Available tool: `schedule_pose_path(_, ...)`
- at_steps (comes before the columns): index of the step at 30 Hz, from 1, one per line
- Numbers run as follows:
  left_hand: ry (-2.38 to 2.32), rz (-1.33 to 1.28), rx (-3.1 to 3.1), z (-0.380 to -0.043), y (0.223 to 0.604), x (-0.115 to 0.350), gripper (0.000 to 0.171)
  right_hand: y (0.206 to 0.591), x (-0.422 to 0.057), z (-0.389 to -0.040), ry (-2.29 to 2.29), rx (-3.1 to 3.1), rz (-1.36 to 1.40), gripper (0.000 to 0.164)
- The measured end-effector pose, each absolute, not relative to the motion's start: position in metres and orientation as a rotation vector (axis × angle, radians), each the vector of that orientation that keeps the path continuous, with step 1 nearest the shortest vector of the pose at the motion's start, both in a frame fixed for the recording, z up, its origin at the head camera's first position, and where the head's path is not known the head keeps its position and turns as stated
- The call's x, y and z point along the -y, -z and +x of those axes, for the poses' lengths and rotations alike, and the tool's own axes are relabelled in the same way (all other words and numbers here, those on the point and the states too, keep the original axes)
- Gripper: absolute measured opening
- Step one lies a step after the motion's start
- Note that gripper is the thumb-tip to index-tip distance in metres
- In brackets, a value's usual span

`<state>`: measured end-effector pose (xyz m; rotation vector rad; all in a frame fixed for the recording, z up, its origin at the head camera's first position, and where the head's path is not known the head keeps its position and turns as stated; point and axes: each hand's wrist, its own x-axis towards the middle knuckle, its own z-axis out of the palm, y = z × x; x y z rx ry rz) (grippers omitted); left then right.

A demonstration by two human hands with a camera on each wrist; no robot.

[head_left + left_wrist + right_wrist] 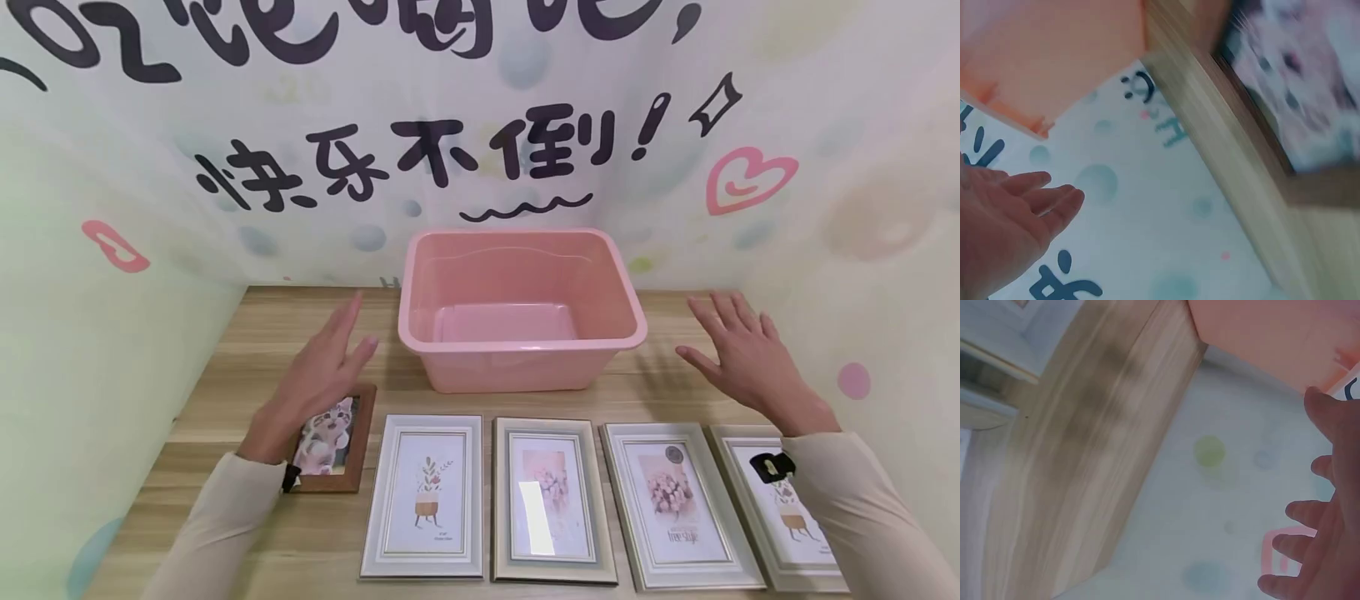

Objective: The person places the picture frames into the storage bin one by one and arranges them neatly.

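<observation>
Honestly, left hand (318, 371) and right hand (750, 358) are both empty, fingers straightened out, so a careless inward swing could knock the pink tub (521, 371) between those fingers.

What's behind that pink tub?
Behind the pink tub rises a pale printed backdrop, with a black wavy line showing above the far rim. The tub itself covers most of the lower backdrop directly behind it, so anything there cannot be made out.
</observation>
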<state>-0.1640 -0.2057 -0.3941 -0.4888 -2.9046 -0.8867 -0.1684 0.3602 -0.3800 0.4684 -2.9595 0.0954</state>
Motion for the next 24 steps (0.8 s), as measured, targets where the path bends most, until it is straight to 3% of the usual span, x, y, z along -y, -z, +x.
schedule_pose_path(8,1.445,-0.468,2.748,-0.171,0.395,0.179,0.067,0.398,-0.379,-0.159,-0.22,3.002,0.476,0.08)
schedule_pose_path(24,1.802,-0.327,2.54,-0.189,0.399,0.132,0.062,0.438,-0.444,-0.112,-0.424,3.093,0.304,0.08)
